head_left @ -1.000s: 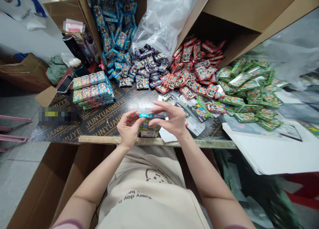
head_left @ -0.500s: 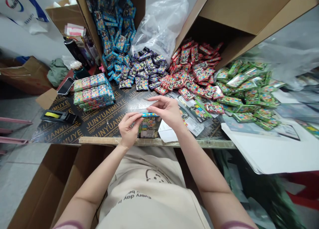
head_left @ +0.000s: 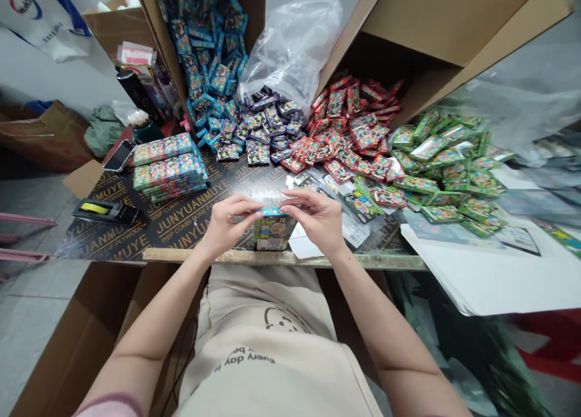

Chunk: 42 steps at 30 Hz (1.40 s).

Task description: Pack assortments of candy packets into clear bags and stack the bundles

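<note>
A clear plastic bag (head_left: 267, 194) stands upright at the table's front edge. In it is a pack with a dark printed face (head_left: 273, 230) and a blue top edge. My left hand (head_left: 230, 222) pinches the bag's left upper corner between thumb and fingers. Opposite it, my right hand (head_left: 316, 216) is closed on the right upper corner, fingertips touching the film. Just right of my hands lie flat printed bags (head_left: 358, 200) and a white paper piece (head_left: 305, 241). Wrapped packs (head_left: 170, 166) are stacked to the left.
Behind my hands spread heaps of small blue packets (head_left: 213, 72), purple packets (head_left: 261, 126), red packets (head_left: 354, 126) and green packets (head_left: 454, 163). A tape dispenser (head_left: 106, 212) and a phone (head_left: 118, 155) lie left. White sheets (head_left: 490, 278) overhang the front edge at right.
My right hand has lowered and shifted right, from above the pack to its right corner. My left hand has moved slightly left. More of the pack's printed face shows.
</note>
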Each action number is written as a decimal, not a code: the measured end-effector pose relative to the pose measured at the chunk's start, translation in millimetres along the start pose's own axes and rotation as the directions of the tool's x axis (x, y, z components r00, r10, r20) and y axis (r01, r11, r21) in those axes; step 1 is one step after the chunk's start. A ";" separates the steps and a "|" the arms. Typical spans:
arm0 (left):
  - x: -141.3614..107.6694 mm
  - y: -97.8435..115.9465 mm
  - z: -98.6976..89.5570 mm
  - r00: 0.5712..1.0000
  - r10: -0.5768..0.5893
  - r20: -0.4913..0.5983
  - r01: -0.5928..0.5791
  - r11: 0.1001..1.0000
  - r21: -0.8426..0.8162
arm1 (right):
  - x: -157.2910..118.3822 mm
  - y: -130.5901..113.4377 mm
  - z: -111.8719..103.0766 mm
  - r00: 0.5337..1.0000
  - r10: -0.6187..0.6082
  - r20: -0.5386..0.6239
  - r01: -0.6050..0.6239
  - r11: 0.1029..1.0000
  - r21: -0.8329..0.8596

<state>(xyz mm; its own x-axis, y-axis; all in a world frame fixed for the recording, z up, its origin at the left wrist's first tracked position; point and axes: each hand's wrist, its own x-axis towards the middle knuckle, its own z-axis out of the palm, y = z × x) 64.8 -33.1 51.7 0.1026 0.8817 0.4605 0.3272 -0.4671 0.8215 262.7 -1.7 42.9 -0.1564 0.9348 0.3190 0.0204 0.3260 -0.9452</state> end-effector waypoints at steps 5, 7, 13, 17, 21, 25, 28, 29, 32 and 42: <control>7.4 7.6 -6.5 0.997 -0.035 0.062 0.034 0.999 0.011 | -1.0 -0.5 -0.6 0.999 -0.052 0.012 0.053 0.998 -0.027; 10.4 8.6 -6.8 0.994 -0.079 0.075 0.078 0.997 0.010 | -1.6 -0.7 -0.9 0.998 -0.055 0.014 0.056 0.998 -0.034; 15.8 10.6 -8.8 0.992 -0.026 0.123 0.015 0.996 0.087 | -1.9 -3.1 -2.0 1.000 -0.010 0.020 0.011 1.000 -0.028; 15.2 13.4 -10.0 0.986 0.069 0.153 -0.093 0.984 0.152 | -1.4 -4.0 -3.3 0.999 0.024 0.025 -0.024 1.000 -0.014; 10.5 14.8 -9.2 0.965 0.199 0.171 -0.237 0.942 0.237 | -0.8 -3.9 -5.0 0.999 0.014 0.037 -0.013 1.000 -0.006; 5.1 10.7 -7.0 0.928 0.330 0.175 -0.370 0.879 0.300 | -4.0 -1.9 -6.7 0.999 -0.045 0.029 0.047 0.997 -0.057; 3.6 5.8 -4.0 0.909 0.389 0.148 -0.415 0.820 0.394 | -9.9 2.4 -7.1 0.985 -0.169 -0.029 0.163 0.977 -0.139; 3.5 4.5 -2.5 0.908 0.395 0.143 -0.417 0.809 0.413 | -12.1 4.3 -7.2 0.977 -0.209 -0.048 0.199 0.966 -0.165; 2.8 1.7 3.9 0.912 0.379 0.161 -0.409 0.798 0.442 | -17.8 10.3 -8.0 0.952 -0.291 -0.092 0.262 0.935 -0.238; 3.7 -0.1 19.5 0.941 0.307 0.140 -0.337 0.838 0.428 | -22.5 -5.2 -24.0 0.953 -0.304 0.020 0.287 0.874 -0.393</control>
<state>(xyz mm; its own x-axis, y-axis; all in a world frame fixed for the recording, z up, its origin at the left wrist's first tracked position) 83.5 -28.5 46.7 0.3290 0.6959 0.6383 0.6421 -0.6605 0.3892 289.8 -21.0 42.3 -0.1746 0.7885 0.5897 0.3607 0.6085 -0.7068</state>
